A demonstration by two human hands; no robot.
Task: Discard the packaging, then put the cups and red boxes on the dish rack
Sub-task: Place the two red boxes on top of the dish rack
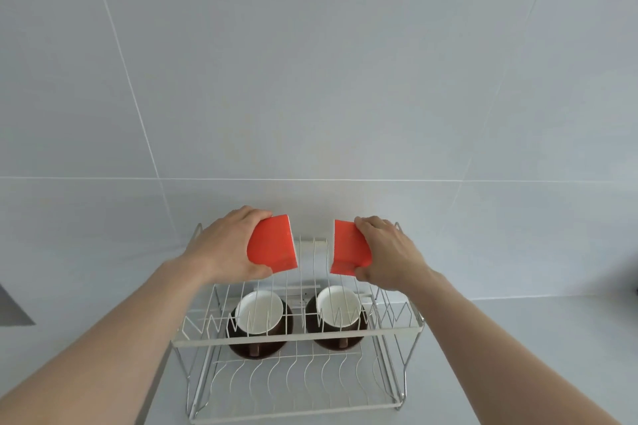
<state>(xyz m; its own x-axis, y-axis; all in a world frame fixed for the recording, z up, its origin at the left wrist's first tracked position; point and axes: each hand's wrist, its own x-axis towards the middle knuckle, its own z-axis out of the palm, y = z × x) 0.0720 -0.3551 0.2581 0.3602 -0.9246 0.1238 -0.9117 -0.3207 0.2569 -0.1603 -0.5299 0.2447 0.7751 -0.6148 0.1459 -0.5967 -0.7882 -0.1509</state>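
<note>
A white two-tier wire dish rack (297,338) stands against the tiled wall. Two brown cups with white insides rest on its upper tier, one at the left (259,316) and one at the right (337,309). My left hand (224,245) holds a red box (272,248) above the rack's back left. My right hand (390,252) holds a second red box (348,248) above the back right. Both boxes are upright, a gap apart, over the upper tier. No packaging is visible.
The rack stands on a pale grey counter (518,355) below a grey tiled wall (310,79). A dark opening (13,307) shows at the far left edge, and a dark object (633,283) at the far right edge.
</note>
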